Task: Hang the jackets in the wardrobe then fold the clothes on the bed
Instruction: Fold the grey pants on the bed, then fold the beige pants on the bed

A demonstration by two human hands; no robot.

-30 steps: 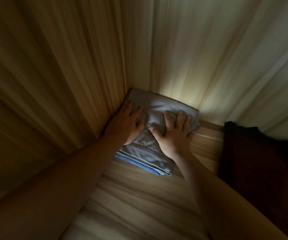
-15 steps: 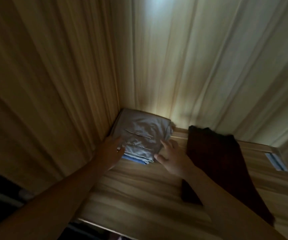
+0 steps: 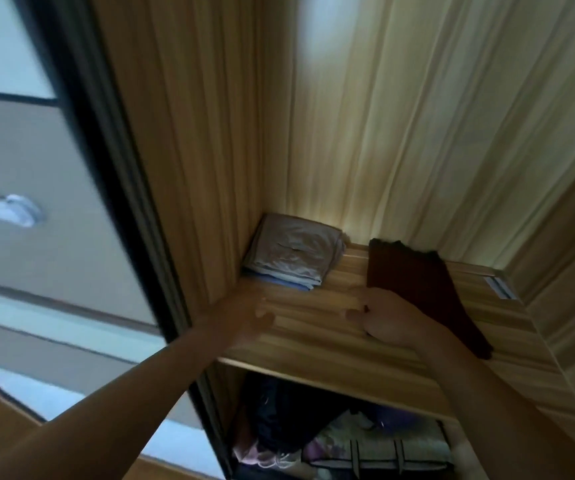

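Folded clothes lie stacked in the back left corner of the wardrobe shelf, near a dark cloth. Left hand and right hand are empty, fingers relaxed. The stack is probably light, soft and floppy: support it from beneath, at both sides.

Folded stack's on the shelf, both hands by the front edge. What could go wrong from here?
1. The right hand sits at the near corner of the dark red cloth, which runs almost to the front of the shelf; a pull could drag it off.
2. The grey folded stack shows an offset blue layer at its front; a brush from the left hand might skew it.
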